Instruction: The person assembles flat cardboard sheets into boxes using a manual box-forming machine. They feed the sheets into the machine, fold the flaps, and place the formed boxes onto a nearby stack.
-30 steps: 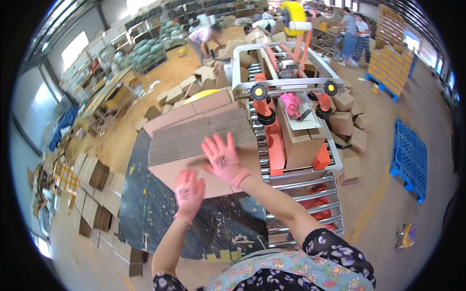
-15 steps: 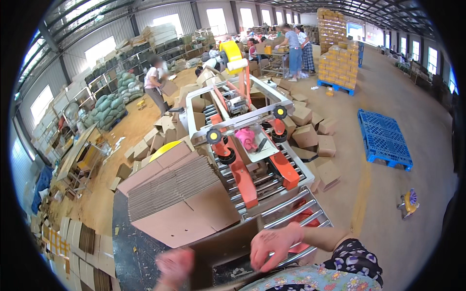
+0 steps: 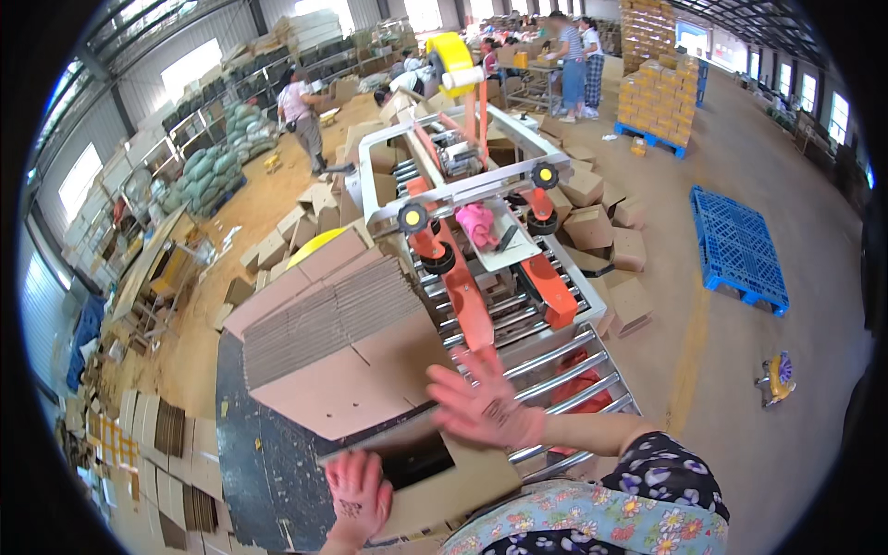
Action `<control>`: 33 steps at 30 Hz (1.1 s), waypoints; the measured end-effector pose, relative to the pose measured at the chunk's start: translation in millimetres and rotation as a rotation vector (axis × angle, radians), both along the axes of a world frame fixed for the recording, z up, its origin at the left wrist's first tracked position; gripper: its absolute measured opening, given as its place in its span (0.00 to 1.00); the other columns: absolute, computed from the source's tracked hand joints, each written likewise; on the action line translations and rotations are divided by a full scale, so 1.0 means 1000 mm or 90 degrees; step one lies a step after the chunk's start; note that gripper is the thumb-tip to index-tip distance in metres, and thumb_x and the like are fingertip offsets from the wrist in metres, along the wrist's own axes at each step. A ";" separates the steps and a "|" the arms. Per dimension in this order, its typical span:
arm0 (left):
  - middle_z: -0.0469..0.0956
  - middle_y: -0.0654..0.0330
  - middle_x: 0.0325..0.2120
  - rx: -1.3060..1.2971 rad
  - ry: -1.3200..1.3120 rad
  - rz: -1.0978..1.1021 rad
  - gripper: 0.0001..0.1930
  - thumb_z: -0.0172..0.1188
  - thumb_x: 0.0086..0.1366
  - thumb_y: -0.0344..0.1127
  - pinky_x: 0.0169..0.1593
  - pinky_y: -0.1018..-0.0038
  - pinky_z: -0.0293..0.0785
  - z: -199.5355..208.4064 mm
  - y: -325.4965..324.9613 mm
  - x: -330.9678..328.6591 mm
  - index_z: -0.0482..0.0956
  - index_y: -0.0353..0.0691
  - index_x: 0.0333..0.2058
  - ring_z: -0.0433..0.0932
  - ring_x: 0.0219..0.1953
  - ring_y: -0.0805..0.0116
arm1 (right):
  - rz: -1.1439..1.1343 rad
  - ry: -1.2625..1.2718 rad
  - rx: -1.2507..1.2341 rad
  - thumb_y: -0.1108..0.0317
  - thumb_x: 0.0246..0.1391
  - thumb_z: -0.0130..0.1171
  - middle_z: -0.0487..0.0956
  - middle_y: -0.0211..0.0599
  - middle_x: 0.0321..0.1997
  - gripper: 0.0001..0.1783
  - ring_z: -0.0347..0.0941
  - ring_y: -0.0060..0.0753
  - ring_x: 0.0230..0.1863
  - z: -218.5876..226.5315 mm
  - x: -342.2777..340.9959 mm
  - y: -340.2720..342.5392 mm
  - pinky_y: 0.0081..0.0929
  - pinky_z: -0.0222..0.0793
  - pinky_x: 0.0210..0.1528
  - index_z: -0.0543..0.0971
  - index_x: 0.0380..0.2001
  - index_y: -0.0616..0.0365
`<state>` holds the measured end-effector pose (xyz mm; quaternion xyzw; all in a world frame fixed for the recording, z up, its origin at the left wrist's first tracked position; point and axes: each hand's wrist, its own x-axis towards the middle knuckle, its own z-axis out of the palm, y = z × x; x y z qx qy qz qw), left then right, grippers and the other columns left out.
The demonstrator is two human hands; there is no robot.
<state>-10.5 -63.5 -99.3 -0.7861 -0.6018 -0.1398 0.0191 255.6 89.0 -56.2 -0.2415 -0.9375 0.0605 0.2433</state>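
Note:
An open cardboard carton (image 3: 472,483) lies right in front of me, with its near flap folded inward and a dark gap at its middle. My left hand (image 3: 358,497) rests on the carton's left end, fingers extended over the flap. Over the carton's far right side, my right hand (image 3: 486,407) is spread wide and holds nothing. Just beyond the carton is a thick stack of flattened cardboard boxes (image 3: 338,338) on a dark worktable (image 3: 254,481). The inside of the carton is mostly in shadow.
A roller conveyor (image 3: 578,379) leads ahead into a carton-sealing machine (image 3: 462,231) with orange guides and a yellow tape roll. Loose cartons (image 3: 587,227) crowd around it. A blue pallet (image 3: 740,245) and a small ride-on toy (image 3: 775,379) are on the right. Several people are farther back.
My right hand has risen and moved forward, its fingers spreading. My left hand has settled on the carton's left end. The near flap now lies folded over the opening.

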 end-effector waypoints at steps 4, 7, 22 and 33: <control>0.58 0.36 0.59 0.194 -0.121 0.143 0.29 0.53 0.63 0.41 0.61 0.41 0.54 0.010 0.025 0.015 0.62 0.27 0.58 0.55 0.60 0.27 | 0.160 0.149 -0.199 0.61 0.54 0.60 0.74 0.42 0.58 0.23 0.65 0.45 0.64 -0.077 0.074 -0.051 0.52 0.48 0.69 0.75 0.52 0.57; 0.75 0.39 0.47 -0.275 -0.485 0.233 0.36 0.60 0.61 0.46 0.57 0.65 0.68 0.007 0.088 0.024 0.58 0.31 0.62 0.74 0.53 0.53 | 0.046 0.306 -0.246 0.65 0.55 0.57 0.72 0.40 0.59 0.21 0.61 0.49 0.66 -0.112 0.097 -0.062 0.54 0.38 0.72 0.76 0.52 0.58; 0.77 0.52 0.41 0.188 -0.172 -0.367 0.16 0.59 0.60 0.37 0.46 0.65 0.74 -0.011 0.283 0.235 0.76 0.37 0.45 0.77 0.43 0.55 | -0.593 0.437 0.238 0.60 0.63 0.45 0.69 0.44 0.60 0.19 0.58 0.55 0.66 -0.183 0.108 0.095 0.60 0.38 0.70 0.72 0.53 0.57; 0.74 0.48 0.49 0.362 0.049 0.231 0.21 0.54 0.65 0.40 0.57 0.58 0.65 0.006 0.132 -0.059 0.72 0.34 0.53 0.71 0.52 0.49 | -0.115 -0.003 0.548 0.46 0.51 0.59 0.70 0.32 0.63 0.29 0.57 0.42 0.70 -0.086 -0.171 0.119 0.66 0.35 0.68 0.73 0.55 0.42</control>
